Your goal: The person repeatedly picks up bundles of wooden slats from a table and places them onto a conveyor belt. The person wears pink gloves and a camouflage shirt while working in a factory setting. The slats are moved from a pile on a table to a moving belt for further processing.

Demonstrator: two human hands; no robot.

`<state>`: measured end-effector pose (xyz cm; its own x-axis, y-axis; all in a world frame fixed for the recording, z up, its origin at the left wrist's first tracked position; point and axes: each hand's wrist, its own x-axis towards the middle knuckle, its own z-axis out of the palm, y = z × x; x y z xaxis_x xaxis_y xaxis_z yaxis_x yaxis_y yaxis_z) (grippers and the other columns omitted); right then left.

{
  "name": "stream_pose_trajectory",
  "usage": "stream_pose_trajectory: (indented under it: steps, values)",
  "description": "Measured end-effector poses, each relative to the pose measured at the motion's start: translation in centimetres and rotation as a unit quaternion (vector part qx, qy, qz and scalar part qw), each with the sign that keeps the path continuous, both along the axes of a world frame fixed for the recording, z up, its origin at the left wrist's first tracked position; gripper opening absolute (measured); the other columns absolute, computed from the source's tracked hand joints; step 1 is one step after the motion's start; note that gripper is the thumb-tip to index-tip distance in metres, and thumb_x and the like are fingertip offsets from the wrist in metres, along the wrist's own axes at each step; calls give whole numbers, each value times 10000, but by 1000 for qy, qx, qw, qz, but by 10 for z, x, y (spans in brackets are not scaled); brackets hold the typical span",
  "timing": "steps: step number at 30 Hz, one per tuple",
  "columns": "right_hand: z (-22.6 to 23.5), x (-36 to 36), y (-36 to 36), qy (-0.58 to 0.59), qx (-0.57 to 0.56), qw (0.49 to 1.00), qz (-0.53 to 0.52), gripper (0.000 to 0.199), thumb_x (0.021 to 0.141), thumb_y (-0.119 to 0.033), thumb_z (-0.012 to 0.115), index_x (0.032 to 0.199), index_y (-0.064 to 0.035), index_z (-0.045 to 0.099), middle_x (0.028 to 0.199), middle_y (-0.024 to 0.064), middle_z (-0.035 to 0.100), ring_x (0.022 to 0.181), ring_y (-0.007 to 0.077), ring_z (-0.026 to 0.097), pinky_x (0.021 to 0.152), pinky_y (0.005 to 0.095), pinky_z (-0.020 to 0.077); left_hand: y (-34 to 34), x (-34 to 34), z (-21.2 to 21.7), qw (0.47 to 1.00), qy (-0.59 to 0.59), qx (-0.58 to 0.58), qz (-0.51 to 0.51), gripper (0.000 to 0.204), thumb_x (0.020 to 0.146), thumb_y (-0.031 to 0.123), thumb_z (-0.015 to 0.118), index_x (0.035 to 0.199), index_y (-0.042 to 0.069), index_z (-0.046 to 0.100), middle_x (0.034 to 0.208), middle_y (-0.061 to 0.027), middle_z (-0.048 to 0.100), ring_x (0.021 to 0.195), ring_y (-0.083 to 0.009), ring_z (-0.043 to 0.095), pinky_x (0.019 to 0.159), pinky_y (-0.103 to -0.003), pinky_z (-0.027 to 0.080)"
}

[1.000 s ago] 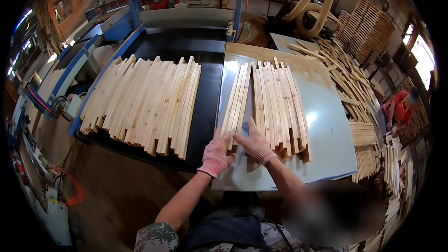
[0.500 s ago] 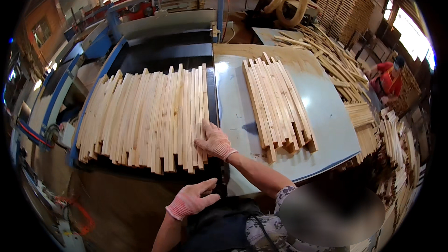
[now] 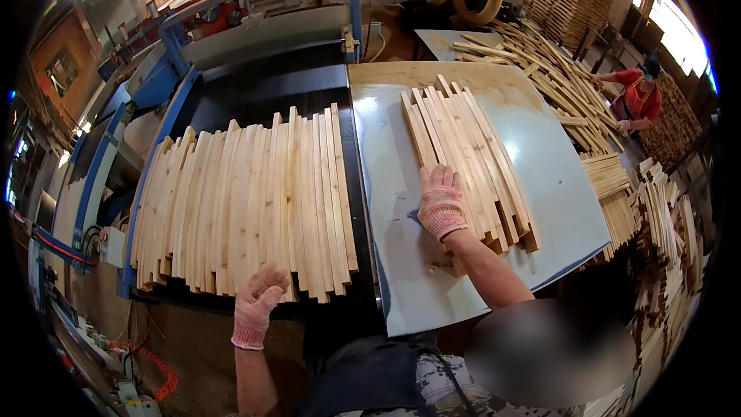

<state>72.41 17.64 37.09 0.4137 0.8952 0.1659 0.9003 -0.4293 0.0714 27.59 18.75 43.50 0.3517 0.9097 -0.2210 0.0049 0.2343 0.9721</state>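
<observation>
A wide row of pale wooden strips [image 3: 231, 208] lies side by side on the black machine bed, their ends uneven. At the near ends of this row is my left hand [image 3: 259, 305] in a pink-and-white knit glove, fingers loosely bent and apart from the thumb, gripping nothing that shows. A smaller bundle of wooden strips [image 3: 471, 154] rests on the pale metal table to the right. My right hand [image 3: 442, 202], gloved alike, lies over the bundle's left side with its fingers stretched out, touching the strips.
A blue machine frame [image 3: 356, 11] spans the far end of the bed. Beyond the metal table [image 3: 559, 208] lies a heap of loose strips [image 3: 540, 69]. At the far right a person in red [image 3: 639, 96] stands by stacked wood. A coiled red hose [image 3: 162, 374] hangs lower left.
My right hand has moved right, from the row's edge onto the smaller bundle. My left hand has shifted left and forward to the near ends of the row.
</observation>
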Motion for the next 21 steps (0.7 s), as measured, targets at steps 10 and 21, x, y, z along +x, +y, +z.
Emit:
stream_pose_trajectory:
  steps: [10,21]
  values:
    - [38,-4,41,111,-90,988,-59,703,863,-102,658,1542,-66,482,1195,252,700,1169,426,687,1025,500,550,19,-33,-27,998,-50,-31,-19,568,991,111,775,1517,2,586,1329,-118,742,1181,-184,711,1015,-328,577]
    - [23,-125,106,372,37,927,27,889,958,-468,703,1667,-50,368,1302,242,732,1213,402,699,1045,475,538,8,-155,-28,989,-105,-3,102,533,1005,44,748,1509,-25,588,1326,-116,743,1200,-176,700,1095,-336,547]
